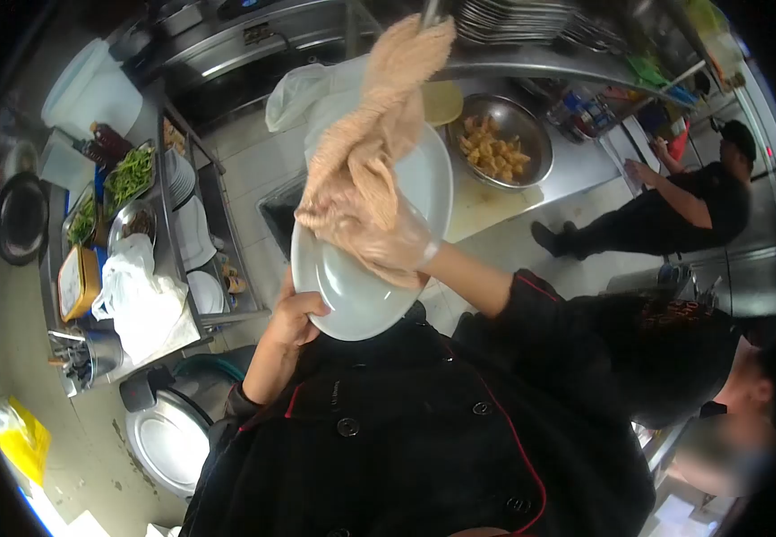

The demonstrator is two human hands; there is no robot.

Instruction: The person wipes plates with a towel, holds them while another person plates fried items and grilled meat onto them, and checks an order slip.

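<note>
In front of my chest is a white oval plate (338, 309), tilted. My left hand (295, 319) grips its lower left rim, with the thumb on the upper face. In a clear plastic glove, my right hand (383, 237) is closed on a beige towel (356, 166) and lies over the plate. The towel's bunched lower part touches the plate, while its upper end stretches past the far rim. Cloth covers some of my right fingers.
A steel bowl (542, 148) of fried pieces (493, 152) stands on the counter. To the left, a shelf unit carries green vegetables (130, 175), a white plastic bag (141, 291) and stacked plates (180, 179). Two people in black, one a standing co-worker (674, 210), are at the right.
</note>
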